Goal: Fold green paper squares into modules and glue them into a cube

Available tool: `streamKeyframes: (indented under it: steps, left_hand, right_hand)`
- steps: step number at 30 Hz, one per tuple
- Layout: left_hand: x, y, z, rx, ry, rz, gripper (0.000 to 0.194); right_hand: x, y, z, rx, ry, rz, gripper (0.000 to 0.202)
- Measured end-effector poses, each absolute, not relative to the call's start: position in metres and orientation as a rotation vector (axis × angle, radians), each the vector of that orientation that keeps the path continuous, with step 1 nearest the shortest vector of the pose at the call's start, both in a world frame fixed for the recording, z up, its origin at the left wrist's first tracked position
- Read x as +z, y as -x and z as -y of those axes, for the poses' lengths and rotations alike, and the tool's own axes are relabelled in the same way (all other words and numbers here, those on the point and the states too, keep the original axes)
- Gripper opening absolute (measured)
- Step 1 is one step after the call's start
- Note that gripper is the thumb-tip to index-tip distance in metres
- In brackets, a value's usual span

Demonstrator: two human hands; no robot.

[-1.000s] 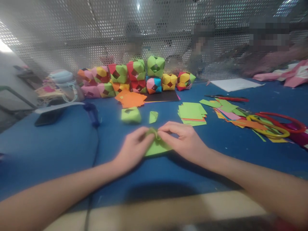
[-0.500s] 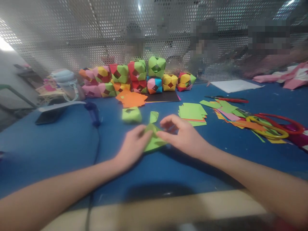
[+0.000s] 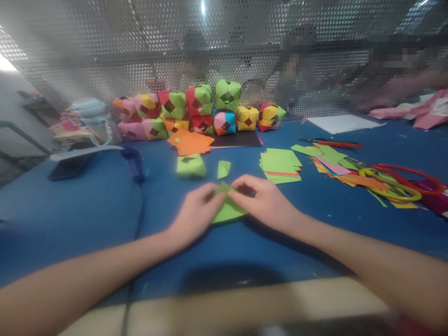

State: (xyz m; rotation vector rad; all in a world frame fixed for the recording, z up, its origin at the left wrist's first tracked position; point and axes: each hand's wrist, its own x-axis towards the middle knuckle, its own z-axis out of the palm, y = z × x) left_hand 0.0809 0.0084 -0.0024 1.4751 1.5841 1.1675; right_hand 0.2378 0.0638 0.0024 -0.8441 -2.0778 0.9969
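Note:
Between my two hands is a piece of green paper [image 3: 229,211], partly folded and low over the blue table. My left hand [image 3: 196,207] pinches its left side between thumb and fingers. On the upper right part, my right hand [image 3: 264,199] is closed with thumb and fingertips at the paper. The fold under the fingertips is hidden. Just beyond the hands lie a small folded green paper piece [image 3: 224,169] and a green paper cube [image 3: 191,166].
Behind stands a row of coloured paper cubes [image 3: 199,100]. Orange sheets [image 3: 187,142], a stack of green squares [image 3: 281,162], paper scraps [image 3: 336,163], yellow-handled scissors [image 3: 392,186] and red-handled scissors [image 3: 413,175] lie around. A bottle [image 3: 96,119], a phone [image 3: 68,165] and a blue corded tool [image 3: 133,163] are left.
My right hand has come down and its fingers have closed on the green paper. My left hand has shifted slightly to the right with its grip kept.

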Motion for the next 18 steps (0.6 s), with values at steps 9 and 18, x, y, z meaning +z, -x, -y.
streamKeyframes:
  steps: [9,18]
  left_hand:
    - [0.0006,-0.0815,-0.007,1.112,-1.511,-1.562,0.021]
    - [-0.0027,-0.0809,-0.0089,1.115,-1.542,-1.554,0.02]
  right_hand:
    - [0.0037,-0.2381,-0.0638,1.067,0.867,2.017,0.012]
    - [0.002,-0.2387,-0.0623,0.902,0.782,2.114,0.005]
